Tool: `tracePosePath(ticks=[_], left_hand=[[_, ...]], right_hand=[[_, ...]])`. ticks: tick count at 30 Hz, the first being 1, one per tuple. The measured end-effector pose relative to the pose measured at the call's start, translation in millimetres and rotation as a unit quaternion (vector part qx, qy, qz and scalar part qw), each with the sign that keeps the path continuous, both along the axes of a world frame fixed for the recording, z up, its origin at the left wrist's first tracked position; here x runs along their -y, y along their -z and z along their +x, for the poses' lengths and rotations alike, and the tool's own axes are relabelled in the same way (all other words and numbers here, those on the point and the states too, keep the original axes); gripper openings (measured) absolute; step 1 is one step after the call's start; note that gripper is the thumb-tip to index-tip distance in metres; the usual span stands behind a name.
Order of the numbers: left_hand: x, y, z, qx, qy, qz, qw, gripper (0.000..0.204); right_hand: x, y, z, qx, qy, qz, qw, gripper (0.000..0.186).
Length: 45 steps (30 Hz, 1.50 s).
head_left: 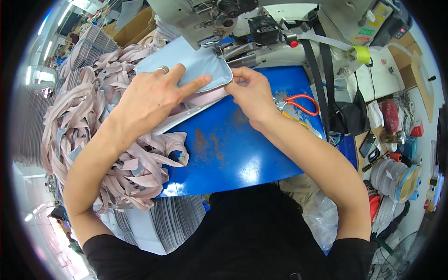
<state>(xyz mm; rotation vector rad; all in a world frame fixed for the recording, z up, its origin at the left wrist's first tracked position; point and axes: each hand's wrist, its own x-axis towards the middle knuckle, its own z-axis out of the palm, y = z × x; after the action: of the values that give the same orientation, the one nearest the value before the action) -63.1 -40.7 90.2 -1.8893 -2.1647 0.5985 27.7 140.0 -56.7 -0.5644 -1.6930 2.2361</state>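
Observation:
A light blue fabric panel with a rounded, light-edged corner lies under the sewing machine's head, close to its presser foot. My left hand, a ring on one finger, rests spread over the panel's near left part, thumb stretched toward the corner. At that corner the fingertips of my right hand are pinched together on the panel's edge. A pink fabric strip shows beneath the panel and runs toward the right fingers. Exactly which layers they grip is partly hidden.
A blue worn table carries a heap of pink strips on the left. Red-handled snips lie right of my right hand. Stacked grey panels sit below the table edge. Thread spools stand far right.

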Motion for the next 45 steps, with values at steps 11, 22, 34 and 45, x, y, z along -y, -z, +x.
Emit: tracePosePath(ticks=[11, 22, 34, 45], left_hand=[[-24.2, -11.0, -9.4, -0.049, 0.005, -0.048, 0.998, 0.051], [-47.2, 8.8, 31.1, -0.031, -0.087, -0.016, 0.996, 0.039], [-80.3, 59.9, 51.2, 0.103, -0.206, 0.150, 0.961, 0.024], [-47.5, 60.9, 68.0, 0.331, -0.211, 0.319, 0.863, 0.057]], right_hand=[[2.0, -5.4, -12.1, 0.005, 0.020, -0.189, 0.982, 0.021], [9.3, 3.1, -23.2, -0.025, 0.044, -0.243, 0.969, 0.016], [5.2, 5.0, -6.9, -0.099, 0.025, -0.298, 0.949, 0.023], [-8.0, 4.5, 35.0, -0.097, 0.026, 0.270, 0.957, 0.031]])
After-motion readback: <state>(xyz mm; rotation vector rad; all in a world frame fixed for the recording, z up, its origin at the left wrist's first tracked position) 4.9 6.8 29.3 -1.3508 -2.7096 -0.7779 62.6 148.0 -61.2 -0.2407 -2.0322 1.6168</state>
